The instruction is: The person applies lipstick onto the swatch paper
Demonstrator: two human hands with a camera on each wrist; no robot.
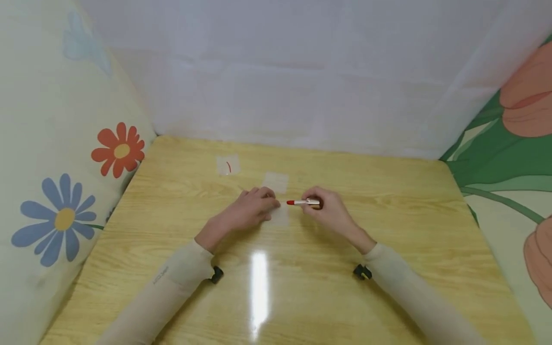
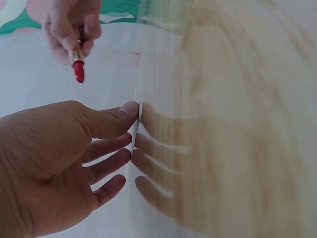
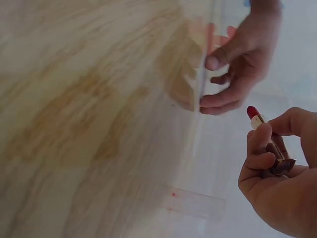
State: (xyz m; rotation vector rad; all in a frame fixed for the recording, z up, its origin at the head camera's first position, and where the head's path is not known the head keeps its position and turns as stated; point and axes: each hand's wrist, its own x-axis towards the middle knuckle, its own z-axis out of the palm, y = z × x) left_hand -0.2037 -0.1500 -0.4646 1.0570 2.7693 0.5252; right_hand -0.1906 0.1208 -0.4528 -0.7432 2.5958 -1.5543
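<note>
A red lipstick (image 1: 297,202) with a shiny metallic tube is gripped between the thumb and curled fingers of my right hand (image 1: 329,211). Its bare red tip points left, toward the other hand. My left hand (image 1: 247,210) has its fingertips on a small pale see-through square (image 1: 282,218). In the left wrist view this thin sheet (image 2: 135,130) shows almost edge-on against the spread fingertips and thumb. A gap separates the lipstick (image 2: 79,71) from the left hand there. In the right wrist view the red tip (image 3: 252,111) sticks out past the right fingers.
Behind the hands lies another pale square (image 1: 276,181) on the wooden table (image 1: 181,201). Farther back and left, a see-through square (image 1: 227,165) bears a curved red stroke. A white cloth (image 1: 280,96) hangs at the back; flower-printed cloths (image 1: 64,218) flank both sides.
</note>
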